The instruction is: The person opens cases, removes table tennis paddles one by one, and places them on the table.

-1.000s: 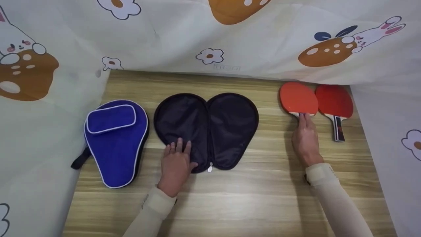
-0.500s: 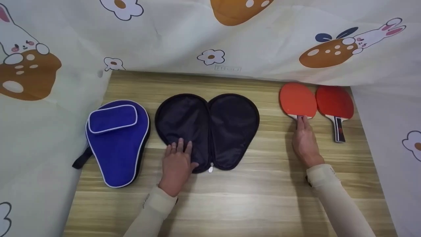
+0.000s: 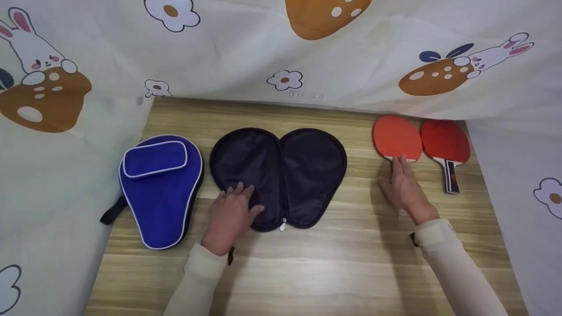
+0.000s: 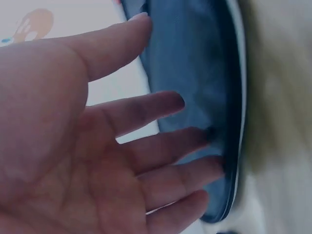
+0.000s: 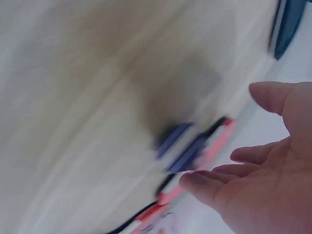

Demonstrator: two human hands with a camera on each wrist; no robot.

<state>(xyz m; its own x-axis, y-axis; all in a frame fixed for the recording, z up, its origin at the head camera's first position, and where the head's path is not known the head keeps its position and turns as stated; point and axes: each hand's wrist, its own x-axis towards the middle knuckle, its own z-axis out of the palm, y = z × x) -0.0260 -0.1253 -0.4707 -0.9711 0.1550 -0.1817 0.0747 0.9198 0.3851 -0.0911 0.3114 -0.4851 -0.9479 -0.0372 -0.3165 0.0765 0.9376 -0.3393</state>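
Note:
A dark paddle case [image 3: 314,175] lies spread open on the wooden table, its inner lining facing up and its zipper pull at the near end. My left hand [image 3: 228,215] is over the lower part of its left half, fingers extended; in the left wrist view the palm [image 4: 73,156] holds nothing. At the right, two red table tennis paddles lie side by side. My right hand [image 3: 406,188] hovers at the handle of the left paddle [image 3: 397,136], hiding most of it. In the right wrist view the thumb stands apart from the fingers [image 5: 204,187], and the striped handle end [image 5: 180,146] shows beyond them.
Left of the open case sits a closed blue paddle case [image 3: 162,197] with white piping and a black strap. The second paddle [image 3: 445,142] is at the far right. A patterned cloth [image 3: 237,61] walls the table at the back and both sides.
My right hand's thumb has spread away from the paddle handle, and the hand has drawn slightly back. My left hand has shifted a little leftward and tilted. The cases and paddles stay put.

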